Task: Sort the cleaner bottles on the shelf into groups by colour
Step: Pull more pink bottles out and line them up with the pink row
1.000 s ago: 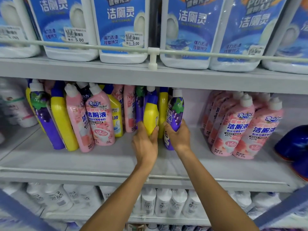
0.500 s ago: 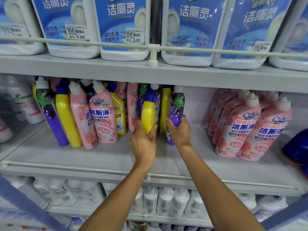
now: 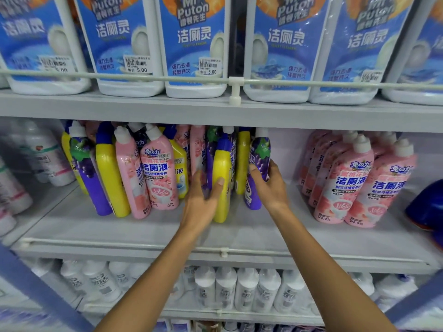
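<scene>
With left hand [image 3: 201,202] curled round the yellow bottle [image 3: 221,164] and right hand [image 3: 271,188] gripping the purple bottle [image 3: 260,149] on the shelf [image 3: 239,234], draw each out upright without tipping, then set beside matching colours.

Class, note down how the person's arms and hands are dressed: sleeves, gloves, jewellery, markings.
The left hand and the right hand are bare: no gloves, rings, watch or bracelets show. The forearms are uncovered to the frame edge, with no sleeve in view.
</scene>
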A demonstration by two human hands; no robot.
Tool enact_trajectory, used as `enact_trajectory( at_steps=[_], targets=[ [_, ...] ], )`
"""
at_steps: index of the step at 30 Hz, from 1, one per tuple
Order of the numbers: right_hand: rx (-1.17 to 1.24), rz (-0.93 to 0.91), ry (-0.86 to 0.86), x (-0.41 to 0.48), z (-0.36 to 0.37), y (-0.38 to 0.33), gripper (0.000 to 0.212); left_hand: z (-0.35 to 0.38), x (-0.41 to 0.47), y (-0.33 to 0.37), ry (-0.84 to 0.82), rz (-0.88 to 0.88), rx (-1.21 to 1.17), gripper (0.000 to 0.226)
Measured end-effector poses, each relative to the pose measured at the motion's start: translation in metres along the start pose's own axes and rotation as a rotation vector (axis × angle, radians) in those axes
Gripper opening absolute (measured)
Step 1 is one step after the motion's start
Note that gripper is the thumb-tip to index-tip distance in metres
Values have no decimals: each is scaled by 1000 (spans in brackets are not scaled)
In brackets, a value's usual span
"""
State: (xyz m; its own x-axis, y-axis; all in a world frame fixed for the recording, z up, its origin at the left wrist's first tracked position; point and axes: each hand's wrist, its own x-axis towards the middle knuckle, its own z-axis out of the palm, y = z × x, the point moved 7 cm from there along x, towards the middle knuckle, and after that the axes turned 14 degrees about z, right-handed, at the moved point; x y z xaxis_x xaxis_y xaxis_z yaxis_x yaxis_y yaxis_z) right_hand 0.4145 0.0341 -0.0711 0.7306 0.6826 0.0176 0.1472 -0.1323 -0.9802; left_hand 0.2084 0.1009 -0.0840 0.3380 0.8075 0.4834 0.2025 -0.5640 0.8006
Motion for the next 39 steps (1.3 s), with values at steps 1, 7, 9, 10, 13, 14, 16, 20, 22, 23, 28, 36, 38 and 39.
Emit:
enact_trajectory(
  at_steps=[1,7,9,10,13,14,16,20,22,23,28,36,38,39],
  targets=[
    [30,-11,-8,-6,-2,-7,62,-14,0,1,7,2,-2,74],
    [195,-136,9,-63,-21,-67,58,-124,-5,9,297,31,-72,45],
    [252,-255,-9,-86,-12,-94,64,-157,-6,10,407,62,-58,48],
    [265,-303,-36,-93,-3,-103,66,-168,-3,9,430,71,-38,47],
    [277,-313,-181,-100,50,-116,55,-178,11,1,421,69,-9,51],
    [290,-292,-245,-99,71,-118,48,-176,15,-1,413,64,-18,55],
    [281,-240,-352,-91,116,-121,36,-172,17,-5,428,47,-14,53],
    [75,-195,-443,-80,192,-111,46,-171,13,-22,491,37,-43,45],
    [57,-221,-378,-77,209,-100,58,-175,14,-33,502,18,-52,44],
    [79,-234,-345,-76,213,-94,62,-176,15,-37,502,13,-38,41],
    [107,-206,-287,-74,220,-79,66,-174,21,-37,493,-9,83,24],
    [109,-228,-154,-71,211,-65,66,-181,25,-36,499,-23,243,20],
    [3,-149,-196,-60,214,-57,58,-182,23,-38,470,-17,248,22],
    [-49,-76,-245,-58,217,-48,52,-182,22,-40,462,-18,242,23]
  ],
)
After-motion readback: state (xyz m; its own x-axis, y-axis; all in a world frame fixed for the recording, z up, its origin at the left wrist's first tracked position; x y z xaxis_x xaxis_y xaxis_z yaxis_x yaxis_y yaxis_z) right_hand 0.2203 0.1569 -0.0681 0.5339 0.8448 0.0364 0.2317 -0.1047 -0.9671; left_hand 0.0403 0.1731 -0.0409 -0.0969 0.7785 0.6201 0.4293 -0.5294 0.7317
